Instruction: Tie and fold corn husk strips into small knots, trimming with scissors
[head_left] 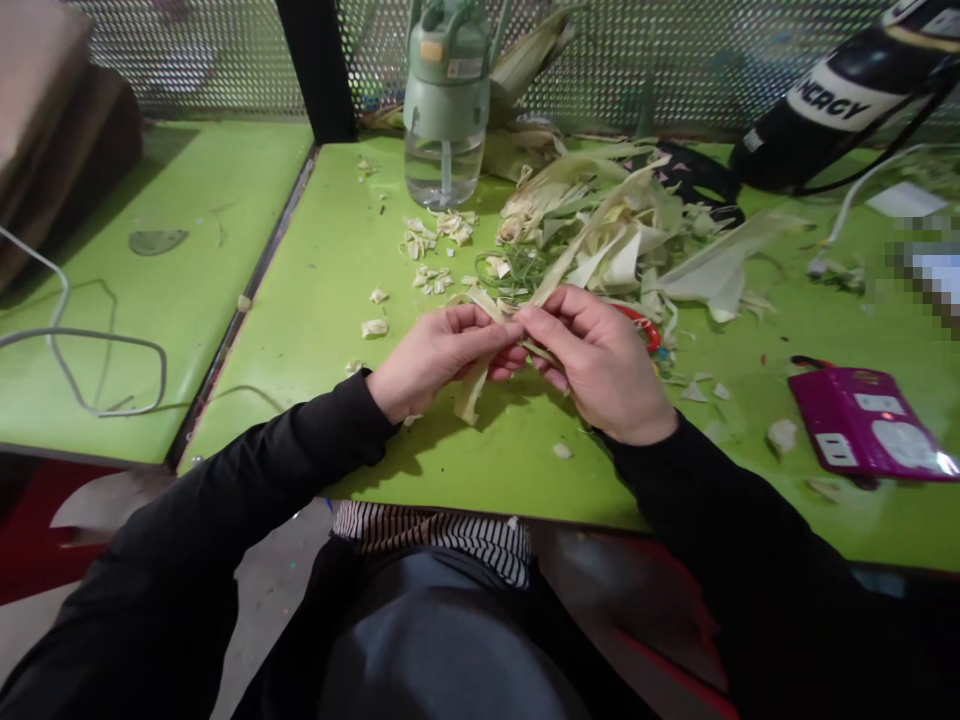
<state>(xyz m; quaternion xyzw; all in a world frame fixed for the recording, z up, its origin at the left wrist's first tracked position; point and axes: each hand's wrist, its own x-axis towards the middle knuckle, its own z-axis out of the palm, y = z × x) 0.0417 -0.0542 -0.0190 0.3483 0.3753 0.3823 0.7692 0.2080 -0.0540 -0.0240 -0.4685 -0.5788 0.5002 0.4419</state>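
My left hand (457, 350) and my right hand (592, 355) meet over the green table, fingertips pinched together. Between them is a pale corn husk strip (471, 393); one end hangs below my left fingers, and husk also shows above my right thumb. Just beyond my hands lies a heap of corn husks (622, 245), pale and curled. Thin green strands (525, 270) sit at its near left side. Small folded husk pieces (431, 278) are grouped left of the heap. Part of a red-handled tool (641, 325) shows behind my right hand; its kind is hidden.
A green water bottle (446, 120) stands at the back, by a perforated metal screen (622, 70). A black bottle (840, 100) leans at back right. A purple packet (874, 420) lies right. A grey cable (112, 335) loops across the left table, beyond a seam.
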